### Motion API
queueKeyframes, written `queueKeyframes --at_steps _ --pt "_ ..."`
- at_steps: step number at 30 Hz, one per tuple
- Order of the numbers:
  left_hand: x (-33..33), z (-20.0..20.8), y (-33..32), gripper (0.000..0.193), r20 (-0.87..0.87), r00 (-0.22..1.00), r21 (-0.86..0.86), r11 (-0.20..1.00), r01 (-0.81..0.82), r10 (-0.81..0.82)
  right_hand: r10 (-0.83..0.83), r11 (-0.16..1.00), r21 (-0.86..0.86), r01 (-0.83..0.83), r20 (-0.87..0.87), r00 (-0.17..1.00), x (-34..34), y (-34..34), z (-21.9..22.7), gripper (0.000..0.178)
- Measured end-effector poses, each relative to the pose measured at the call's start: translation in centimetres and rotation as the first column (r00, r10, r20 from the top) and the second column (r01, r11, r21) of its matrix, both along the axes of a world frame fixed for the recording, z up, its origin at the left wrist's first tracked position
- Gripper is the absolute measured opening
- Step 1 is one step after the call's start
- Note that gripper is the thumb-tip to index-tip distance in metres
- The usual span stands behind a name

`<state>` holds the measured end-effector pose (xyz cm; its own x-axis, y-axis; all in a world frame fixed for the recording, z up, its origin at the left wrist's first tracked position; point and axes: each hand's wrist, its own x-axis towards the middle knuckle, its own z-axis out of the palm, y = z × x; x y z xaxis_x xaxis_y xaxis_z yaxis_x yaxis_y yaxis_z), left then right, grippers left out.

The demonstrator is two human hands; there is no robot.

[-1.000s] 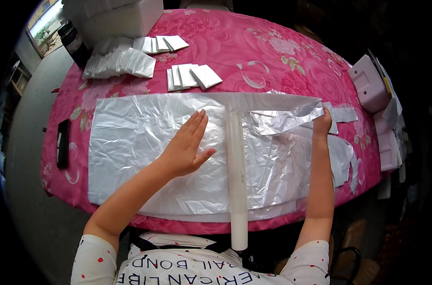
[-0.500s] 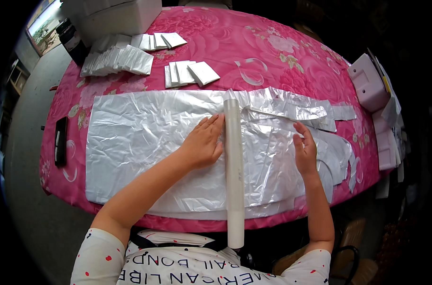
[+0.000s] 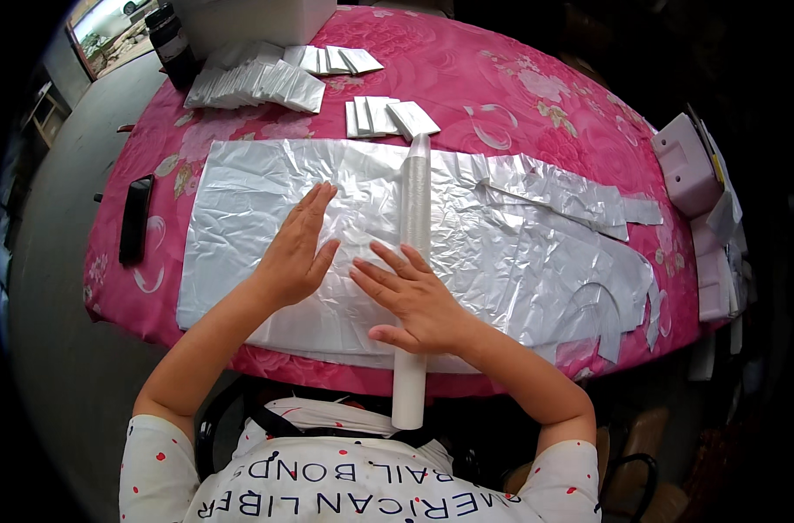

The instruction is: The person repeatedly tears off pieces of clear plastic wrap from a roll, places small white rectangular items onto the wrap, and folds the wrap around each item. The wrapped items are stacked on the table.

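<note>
Silvery-white plastic bags point(image 3: 519, 261) lie stacked flat before me, their cut handle ends to the right. Across the stack rests a long pale tube point(image 3: 415, 196), its near end poking past the table edge. My right hand point(image 3: 419, 301) lies over the tube with fingers spread, hiding part of it. To the left of the tube, my left hand point(image 3: 298, 244) is stretched out flat above the bags, fingers extended and thumb apart. Neither hand grips anything. Whether the left palm touches the plastic is hard to tell.
Folded plastic packets point(image 3: 257, 85) are heaped at the far left, with smaller groups point(image 3: 388, 118) nearby. Behind them stand a white foam box point(image 3: 248, 22) and a dark jar point(image 3: 172, 44). A black phone point(image 3: 135, 220) lies left; pale pink containers point(image 3: 686, 166) line the right edge.
My right hand has come left from the bags' handle end onto the tube. My left hand has moved left, away from the tube. The whole view has shifted slightly.
</note>
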<state>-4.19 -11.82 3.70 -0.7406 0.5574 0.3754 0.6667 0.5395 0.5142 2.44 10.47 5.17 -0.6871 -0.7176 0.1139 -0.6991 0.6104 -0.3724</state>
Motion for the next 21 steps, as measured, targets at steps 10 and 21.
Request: queueKeyframes --at_steps 10,21 --pt "9.9 1.3 -14.7 0.056 0.261 0.906 0.069 0.93 -0.361 0.332 0.235 0.799 -0.593 -0.103 0.149 0.961 -2.9 -8.9 1.9 0.043" --pt "18.0 0.4 -15.3 0.061 0.406 0.831 0.081 0.891 -0.447 0.38 0.232 0.952 -0.15 -0.266 -0.21 0.95 -7.7 -15.6 -2.8 0.053"
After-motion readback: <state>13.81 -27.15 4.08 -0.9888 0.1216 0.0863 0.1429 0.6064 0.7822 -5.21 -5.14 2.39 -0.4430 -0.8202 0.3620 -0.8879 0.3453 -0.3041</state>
